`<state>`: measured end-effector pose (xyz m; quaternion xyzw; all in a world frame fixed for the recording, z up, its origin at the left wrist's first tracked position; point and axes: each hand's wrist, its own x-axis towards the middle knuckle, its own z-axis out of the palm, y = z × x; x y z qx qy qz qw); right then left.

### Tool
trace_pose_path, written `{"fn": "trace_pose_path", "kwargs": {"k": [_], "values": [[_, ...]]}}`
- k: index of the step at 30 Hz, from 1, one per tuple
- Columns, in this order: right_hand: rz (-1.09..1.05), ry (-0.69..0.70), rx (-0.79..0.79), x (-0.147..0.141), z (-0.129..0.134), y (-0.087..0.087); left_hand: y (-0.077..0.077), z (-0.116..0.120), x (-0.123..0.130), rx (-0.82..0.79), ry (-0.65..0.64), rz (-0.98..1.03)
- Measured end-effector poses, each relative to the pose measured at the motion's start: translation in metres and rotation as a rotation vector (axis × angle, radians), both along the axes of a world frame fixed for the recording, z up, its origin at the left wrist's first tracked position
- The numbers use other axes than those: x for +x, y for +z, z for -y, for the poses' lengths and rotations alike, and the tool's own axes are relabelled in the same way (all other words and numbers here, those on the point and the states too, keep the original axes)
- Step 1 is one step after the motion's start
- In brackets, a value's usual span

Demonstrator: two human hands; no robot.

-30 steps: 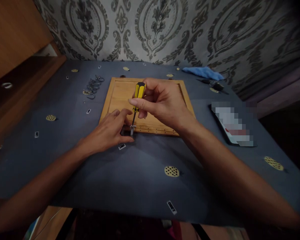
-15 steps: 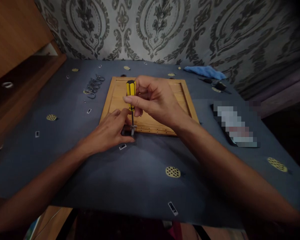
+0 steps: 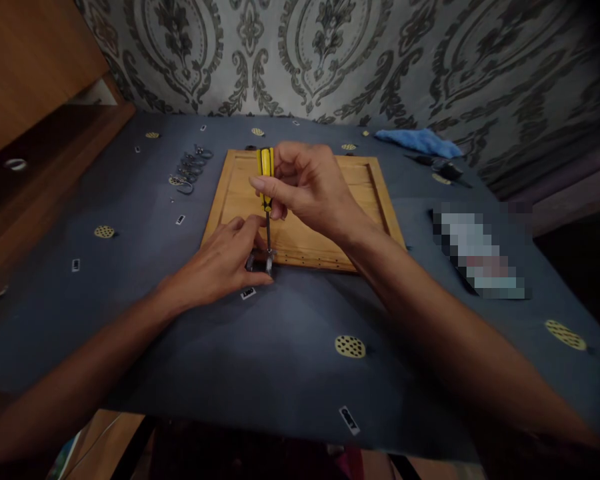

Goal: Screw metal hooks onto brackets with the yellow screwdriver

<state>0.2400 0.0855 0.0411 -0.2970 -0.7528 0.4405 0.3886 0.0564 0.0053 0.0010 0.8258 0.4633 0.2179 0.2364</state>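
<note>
My right hand [image 3: 310, 187] pinches the yellow and black handle of a screwdriver [image 3: 266, 170], which stands nearly upright. The screwdriver's tip meets a small metal hook [image 3: 269, 261] at the near edge of a framed wooden board [image 3: 325, 235]. Thumb and fingers of my left hand [image 3: 225, 257] close around that hook and steady it against the board's edge. Part of the hook is hidden by the fingers. A row of small dark holes runs along the board's near edge, to the right of the hook.
Several metal hooks [image 3: 193, 168] lie in a row left of the board, with a tiny screw [image 3: 172, 200] close by. A blue cloth [image 3: 420, 141], a dark tool [image 3: 443, 168] and a blurred-out flat device [image 3: 480, 257] lie to the right. A wooden cabinet [image 3: 35, 73] borders the left.
The screwdriver handle has turned and stands slightly more upright, its tip still at the hook. Both hands keep nearly the same place while the whole view shifts a little.
</note>
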Motion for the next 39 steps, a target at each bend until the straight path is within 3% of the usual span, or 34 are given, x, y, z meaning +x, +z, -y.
{"fn": "trace_pose_path", "kwargs": {"k": [7, 17, 25, 33, 39], "values": [[-0.031, 0.002, 0.001, 0.002, 0.000, -0.001, 0.002, 0.000, 0.000, -0.015, 0.001, -0.013], [-0.026, 0.087, 0.015, 0.028, 0.020, 0.012, 0.004, -0.002, -0.001, -0.018, -0.008, -0.057], [-0.064, 0.006, 0.002, 0.022, 0.023, 0.010, 0.003, -0.001, 0.000, -0.007, -0.014, -0.044], [0.012, 0.081, 0.020, 0.028, 0.024, 0.019, 0.002, -0.001, -0.001, -0.008, -0.013, -0.024], [0.000, -0.002, 0.072, 0.019, 0.024, 0.010, 0.002, -0.002, 0.000, -0.010, -0.019, -0.010]]}}
